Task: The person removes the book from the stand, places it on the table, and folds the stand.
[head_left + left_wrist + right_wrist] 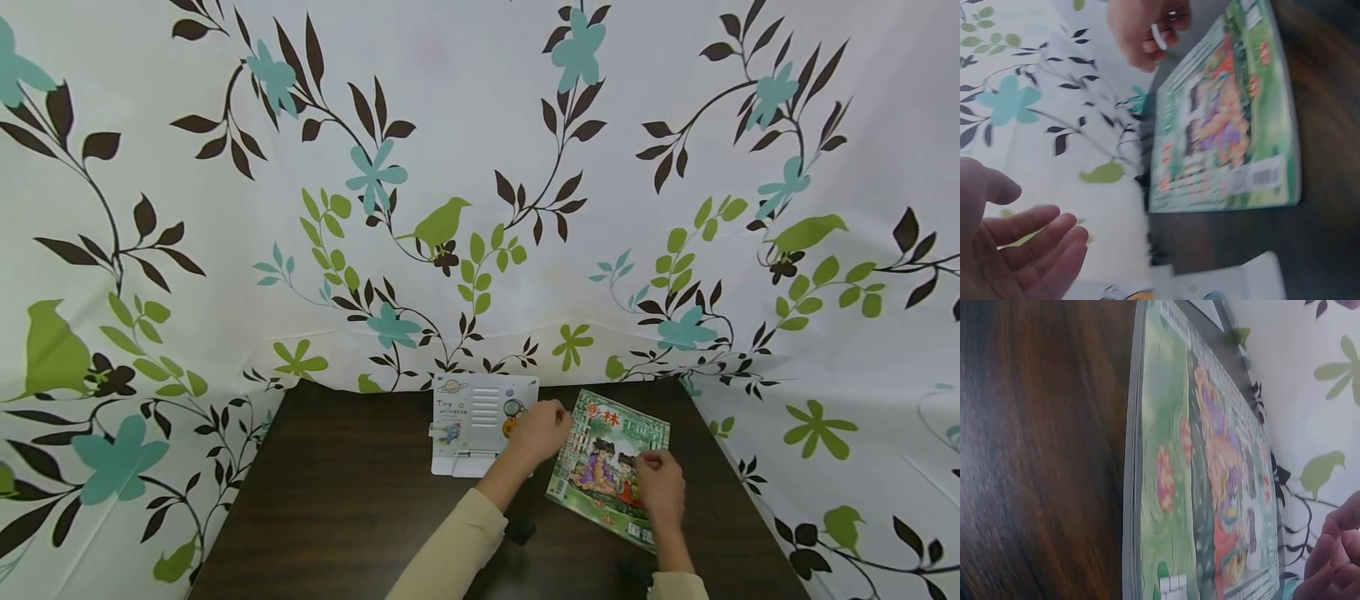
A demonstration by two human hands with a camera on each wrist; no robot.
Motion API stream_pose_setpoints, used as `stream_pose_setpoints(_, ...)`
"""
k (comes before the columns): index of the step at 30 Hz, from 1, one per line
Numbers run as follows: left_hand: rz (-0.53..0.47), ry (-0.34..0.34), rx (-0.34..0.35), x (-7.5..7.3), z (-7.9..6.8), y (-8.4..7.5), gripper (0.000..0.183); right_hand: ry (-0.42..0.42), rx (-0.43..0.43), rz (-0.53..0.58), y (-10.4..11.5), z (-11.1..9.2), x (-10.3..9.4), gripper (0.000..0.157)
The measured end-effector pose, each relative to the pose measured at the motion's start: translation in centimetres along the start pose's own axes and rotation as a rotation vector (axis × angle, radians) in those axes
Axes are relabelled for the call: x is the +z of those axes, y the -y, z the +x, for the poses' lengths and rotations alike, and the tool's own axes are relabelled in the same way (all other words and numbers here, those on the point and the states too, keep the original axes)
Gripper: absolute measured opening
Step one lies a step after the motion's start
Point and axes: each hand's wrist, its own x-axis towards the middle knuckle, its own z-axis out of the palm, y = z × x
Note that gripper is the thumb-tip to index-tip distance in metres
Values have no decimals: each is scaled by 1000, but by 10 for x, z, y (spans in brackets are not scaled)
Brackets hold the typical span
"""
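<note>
A magazine (592, 500) with a green illustrated cover lies slanted on the dark table. My right hand (662, 492) is over its right side, fingertips drawn together. In the left wrist view, a thin white thing (1159, 36) shows between that hand's fingers; its kind is unclear. My left hand (536, 433) hovers between the magazine and a white "Tiny universe" book stand (450, 421), hiding part of the stand's right side. The left wrist view shows the left fingers (1038, 244) loosely bent, with nothing held.
The dark wooden table (337, 492) extends to the left of the stand and in front of it. A white cloth (480, 275) printed with leaves, flowers and birds hangs behind the table and along its sides.
</note>
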Motion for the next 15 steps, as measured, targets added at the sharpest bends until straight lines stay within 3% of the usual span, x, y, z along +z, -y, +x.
stream_pose_setpoints(5, 113, -88, 25, -29, 2, 3, 30, 65, -14, -14, 8, -3, 6, 32)
stream_pose_setpoints(9, 132, -159, 36, -54, 0, 7, 27, 116, -52, -5, 14, -8, 12, 32)
stream_pose_setpoints(15, 171, -224, 33, -81, -4, 28, 27, 213, -120, 61, 27, -23, 34, 33)
